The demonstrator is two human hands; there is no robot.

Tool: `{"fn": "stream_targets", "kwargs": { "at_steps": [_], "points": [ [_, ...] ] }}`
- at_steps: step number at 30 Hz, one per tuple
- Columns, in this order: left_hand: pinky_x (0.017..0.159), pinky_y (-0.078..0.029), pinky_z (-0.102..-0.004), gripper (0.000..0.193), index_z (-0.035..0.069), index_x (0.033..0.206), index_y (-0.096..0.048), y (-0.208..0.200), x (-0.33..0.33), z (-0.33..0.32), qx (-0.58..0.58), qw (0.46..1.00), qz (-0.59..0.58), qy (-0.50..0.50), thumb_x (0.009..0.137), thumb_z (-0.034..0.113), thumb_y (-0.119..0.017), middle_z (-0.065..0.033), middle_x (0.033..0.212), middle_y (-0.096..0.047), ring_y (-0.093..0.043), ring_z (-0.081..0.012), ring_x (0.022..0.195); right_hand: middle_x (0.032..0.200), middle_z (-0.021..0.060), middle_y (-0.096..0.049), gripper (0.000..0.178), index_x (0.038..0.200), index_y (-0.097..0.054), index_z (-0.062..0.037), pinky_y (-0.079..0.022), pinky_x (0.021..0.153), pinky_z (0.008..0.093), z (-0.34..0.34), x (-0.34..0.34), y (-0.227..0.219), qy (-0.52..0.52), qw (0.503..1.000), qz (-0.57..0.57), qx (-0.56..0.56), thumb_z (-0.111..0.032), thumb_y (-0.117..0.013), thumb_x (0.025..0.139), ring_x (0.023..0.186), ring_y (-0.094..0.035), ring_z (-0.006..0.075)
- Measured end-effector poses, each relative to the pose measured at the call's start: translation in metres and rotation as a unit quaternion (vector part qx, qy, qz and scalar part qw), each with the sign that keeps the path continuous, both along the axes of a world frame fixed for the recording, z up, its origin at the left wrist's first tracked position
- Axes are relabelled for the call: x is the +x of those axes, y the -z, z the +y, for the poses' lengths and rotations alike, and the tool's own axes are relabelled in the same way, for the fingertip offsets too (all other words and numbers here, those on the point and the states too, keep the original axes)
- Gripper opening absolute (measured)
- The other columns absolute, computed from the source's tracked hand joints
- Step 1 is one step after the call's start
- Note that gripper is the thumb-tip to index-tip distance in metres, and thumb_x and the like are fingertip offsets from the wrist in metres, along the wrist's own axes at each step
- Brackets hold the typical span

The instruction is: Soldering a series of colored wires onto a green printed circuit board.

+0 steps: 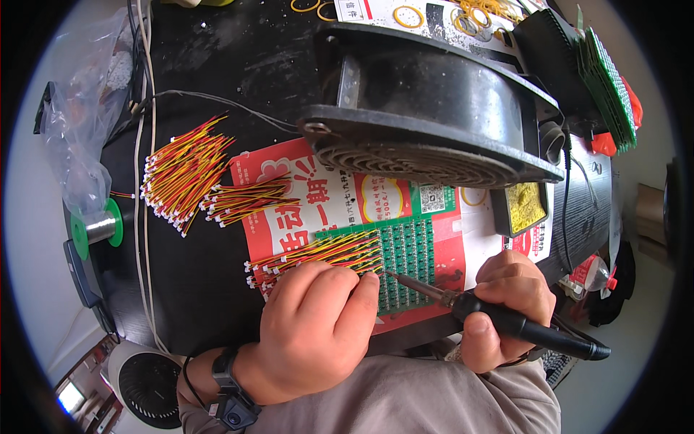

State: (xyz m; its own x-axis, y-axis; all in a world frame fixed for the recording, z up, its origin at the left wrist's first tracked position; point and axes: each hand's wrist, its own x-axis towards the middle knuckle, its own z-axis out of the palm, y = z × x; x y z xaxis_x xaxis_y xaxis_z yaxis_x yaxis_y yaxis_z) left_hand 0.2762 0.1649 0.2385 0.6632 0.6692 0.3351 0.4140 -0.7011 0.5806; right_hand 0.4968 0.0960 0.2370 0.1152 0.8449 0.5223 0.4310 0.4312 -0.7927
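Note:
A green circuit board panel with rows of small pads lies on a red and white printed sheet. Red, yellow and black wires with white plugs stretch from its soldered rows out to the left. My left hand is closed in a pinch over the lowest wires at the panel, its fingertips on a wire end that they mostly hide. In my right hand is a black-handled soldering iron, slanting up to the left. The iron's tip is right beside my left fingertips, at the panel.
A large black fan stands just beyond the panel. Loose wire bundles and a solder spool lie left. A tray of yellow sponge sits right. More green boards stand far right; cables run along the left side.

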Motion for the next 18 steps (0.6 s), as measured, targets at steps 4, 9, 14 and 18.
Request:
{"fn": "stream_targets", "kwargs": {
  "at_steps": [4,9,14,18],
  "points": [
    [0.061,-0.049,-0.0388,0.02,-0.007,0.09,-0.072,0.0004,-0.0002,-0.0003,0.001,1.0,-0.001,0.0,0.071,-0.011,-0.076,-0.011,0.08,-0.057,-0.059,-0.0288,0.069,0.061,0.0112,-0.061,0.026,0.087,-0.064,0.0061,-0.041,0.042,0.032,0.0007,-0.0001,-0.0009,-0.008,1.0,-0.004,-0.008,-0.01,-0.078,0.073,0.045,-0.053,0.0203],
    [0.064,-0.052,-0.0395,0.022,-0.007,0.092,-0.073,-0.0013,-0.0009,0.0,-0.001,1.0,0.007,-0.001,0.071,-0.01,-0.076,-0.0111,0.082,-0.059,-0.06,-0.0295,0.071,0.061,0.0114,-0.061,0.026,0.087,-0.064,0.006,-0.041,0.042,0.032,0.0013,0.0,-0.0011,-0.009,1.0,-0.003,-0.017,-0.01,-0.078,0.073,0.045,-0.054,0.0204],
    [0.065,-0.053,-0.0397,0.023,-0.007,0.093,-0.074,-0.0018,-0.0013,0.0006,-0.003,1.0,0.013,0.004,0.071,-0.009,-0.076,-0.0112,0.082,-0.06,-0.061,-0.0297,0.072,0.061,0.0112,-0.061,0.026,0.088,-0.064,0.0058,-0.042,0.043,0.0319,0.0014,0.0,-0.0022,-0.008,1.0,-0.008,-0.016,-0.011,-0.078,0.074,0.045,-0.054,0.0205],
    [0.065,-0.053,-0.0395,0.022,-0.007,0.092,-0.074,-0.0025,-0.0012,0.0006,-0.004,1.0,0.017,0.005,0.071,-0.009,-0.076,-0.0109,0.082,-0.059,-0.061,-0.0297,0.072,0.061,0.011,-0.061,0.026,0.088,-0.064,0.0057,-0.042,0.043,0.032,0.0007,0.0001,-0.0027,-0.011,1.0,-0.008,-0.022,-0.011,-0.078,0.074,0.046,-0.054,0.0206]
  ]
}}
